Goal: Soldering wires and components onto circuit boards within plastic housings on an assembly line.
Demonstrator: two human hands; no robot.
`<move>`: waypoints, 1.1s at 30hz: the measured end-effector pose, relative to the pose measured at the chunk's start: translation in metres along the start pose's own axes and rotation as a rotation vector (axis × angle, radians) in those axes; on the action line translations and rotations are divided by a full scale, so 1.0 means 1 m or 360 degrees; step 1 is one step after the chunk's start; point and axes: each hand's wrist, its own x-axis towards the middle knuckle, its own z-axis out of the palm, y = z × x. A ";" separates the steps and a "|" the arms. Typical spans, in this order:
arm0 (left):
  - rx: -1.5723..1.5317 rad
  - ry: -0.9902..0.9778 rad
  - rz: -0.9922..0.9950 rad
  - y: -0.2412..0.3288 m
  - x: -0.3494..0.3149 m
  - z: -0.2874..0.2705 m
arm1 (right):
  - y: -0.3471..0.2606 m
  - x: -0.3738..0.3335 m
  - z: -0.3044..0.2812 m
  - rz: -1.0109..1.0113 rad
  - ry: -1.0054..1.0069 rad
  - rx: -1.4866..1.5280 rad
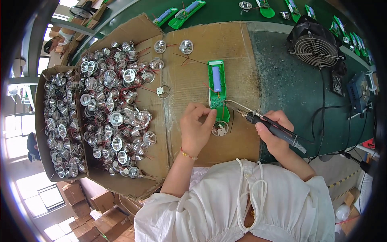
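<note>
We look down at a cardboard-covered bench. Our right hand [276,135] is closed around a soldering iron [274,128], its tip laid on the near end of a green circuit board [218,89] carrying a blue battery cell [217,78]. Our left hand [196,127] pinches fingers together at the board's near edge, seemingly steadying a wire, just above a small reflector [220,129]. Left, a heap of silver reflectors [115,103] fills cardboard boxes; far right sits a black fan [314,46].

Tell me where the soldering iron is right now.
In the head view, the soldering iron lies in the right hand, right of centre, its tip reaching left to the lower end of the green circuit board on the cardboard sheet.
</note>
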 end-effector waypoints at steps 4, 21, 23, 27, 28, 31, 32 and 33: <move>-0.0038 0.0026 0.0021 0.000 -0.006 -0.002 | 0.000 0.000 0.003 0.0069 0.0000 -0.0011; 0.0008 0.0098 -0.0010 0.003 -0.001 0.002 | 0.008 0.003 0.014 0.0198 0.0130 0.0085; -0.0001 0.0078 -0.0058 0.002 -0.002 0.001 | 0.005 0.005 0.011 0.0174 0.0113 0.0103; -0.0022 0.0089 -0.0055 0.005 -0.001 0.000 | 0.004 0.001 0.007 0.0175 0.0154 0.0127; -0.0025 0.0083 -0.0071 0.006 -0.001 0.000 | 0.005 0.000 0.007 0.0159 0.0133 0.0108; -0.0022 0.0076 -0.0073 0.008 -0.001 0.000 | 0.001 0.000 0.013 0.0244 0.0122 0.0142; -0.0021 0.0072 -0.0067 0.009 -0.001 0.000 | 0.004 0.002 0.016 0.0186 0.0140 0.0103; -0.0015 0.0073 -0.0060 0.009 0.000 0.000 | 0.005 0.003 0.017 0.0181 0.0143 0.0109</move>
